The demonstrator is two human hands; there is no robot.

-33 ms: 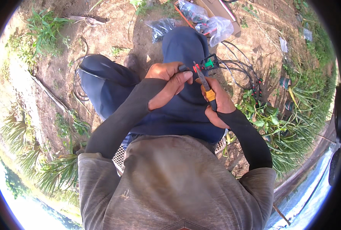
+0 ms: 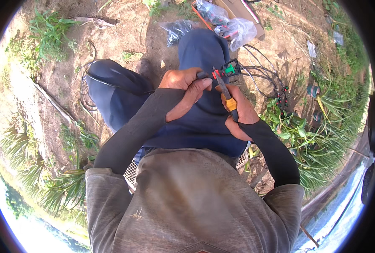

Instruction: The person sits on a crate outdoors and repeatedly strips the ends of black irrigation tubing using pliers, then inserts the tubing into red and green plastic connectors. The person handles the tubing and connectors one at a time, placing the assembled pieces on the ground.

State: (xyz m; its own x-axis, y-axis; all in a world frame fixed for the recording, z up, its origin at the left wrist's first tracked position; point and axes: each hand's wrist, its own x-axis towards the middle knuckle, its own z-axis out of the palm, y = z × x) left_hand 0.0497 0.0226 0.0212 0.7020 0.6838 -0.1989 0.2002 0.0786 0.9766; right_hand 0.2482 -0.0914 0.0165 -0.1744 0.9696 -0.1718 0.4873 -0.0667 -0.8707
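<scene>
My left hand [image 2: 185,90] is closed on a short black tube [image 2: 202,75], its open end pointing right above my thigh. In my right hand [image 2: 241,109] is a tool with a yellow and black handle [image 2: 231,105] and a narrow, dark, pointed end. Along with it, my right hand grips a small sprinkler head [image 2: 230,68] with a black frame and a green middle. The sprinkler's red part [image 2: 215,74] faces the tube end across a small gap, and the tool's tip crosses it. Some right-hand fingers are hidden behind the tool.
Clear plastic bags [image 2: 239,30] of parts lie by a cardboard box [image 2: 254,23] ahead. Black thin tubes [image 2: 263,71] with small red and green fittings spread on the soil at right. Another hose coil [image 2: 85,95] lies beside my left knee. Leafy plants [image 2: 292,130] stand at right.
</scene>
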